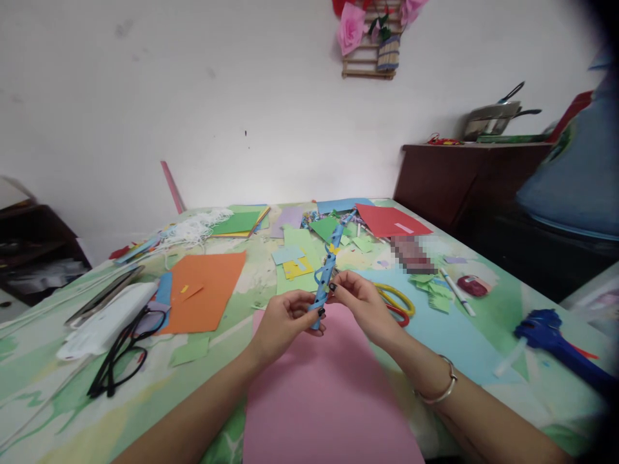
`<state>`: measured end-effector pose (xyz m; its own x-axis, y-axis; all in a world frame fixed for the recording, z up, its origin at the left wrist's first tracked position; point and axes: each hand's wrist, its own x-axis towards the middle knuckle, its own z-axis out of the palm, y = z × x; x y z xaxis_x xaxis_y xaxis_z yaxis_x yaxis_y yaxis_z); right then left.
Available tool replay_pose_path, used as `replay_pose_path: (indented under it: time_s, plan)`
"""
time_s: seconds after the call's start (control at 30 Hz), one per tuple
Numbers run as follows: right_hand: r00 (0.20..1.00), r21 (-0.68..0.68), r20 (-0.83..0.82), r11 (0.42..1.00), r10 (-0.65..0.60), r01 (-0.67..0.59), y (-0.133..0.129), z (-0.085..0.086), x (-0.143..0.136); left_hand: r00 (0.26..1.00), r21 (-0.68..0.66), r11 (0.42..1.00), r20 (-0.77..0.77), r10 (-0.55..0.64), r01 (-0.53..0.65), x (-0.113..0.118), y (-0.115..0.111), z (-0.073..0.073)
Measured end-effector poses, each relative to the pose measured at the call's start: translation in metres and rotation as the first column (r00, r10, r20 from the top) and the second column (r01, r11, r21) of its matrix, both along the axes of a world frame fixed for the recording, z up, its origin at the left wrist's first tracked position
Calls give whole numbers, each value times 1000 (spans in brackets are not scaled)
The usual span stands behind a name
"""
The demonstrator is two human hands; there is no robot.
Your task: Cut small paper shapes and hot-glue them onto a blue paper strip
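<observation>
My left hand (293, 317) is closed round the lower end of a blue rolled paper tube (324, 278). The tube leans up and to the right, with dark spots, a thin blue paper strip curling round it and a small yellow ornament (333, 250) near its middle. At the tube's right side, my right hand (360, 303) is closed in a pinch; what lies between its fingertips is too small to make out. Both hands are above a pink sheet of paper (324, 393). Beneath my right forearm lies a light blue sheet (464, 341) with yellow-handled scissors (399, 298).
Black glasses (118, 354), a white device (109, 319) and an orange sheet (207, 283) lie to the left. Coloured sheets, green scraps (432, 293) and a red sheet (391, 221) spread behind. A blue glue gun (556, 338) and a white pen (457, 292) are on the right.
</observation>
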<state>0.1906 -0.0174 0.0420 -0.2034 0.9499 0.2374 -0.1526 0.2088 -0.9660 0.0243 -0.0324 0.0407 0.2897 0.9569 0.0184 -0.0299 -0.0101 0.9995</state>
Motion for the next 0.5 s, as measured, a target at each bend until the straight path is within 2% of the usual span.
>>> replay_pose_path:
  time_s: [0.5]
  plan:
    - [999, 30, 16, 999, -43, 42, -1, -2, -2, 1000, 60, 998, -14, -14, 15, 2, -2, -3]
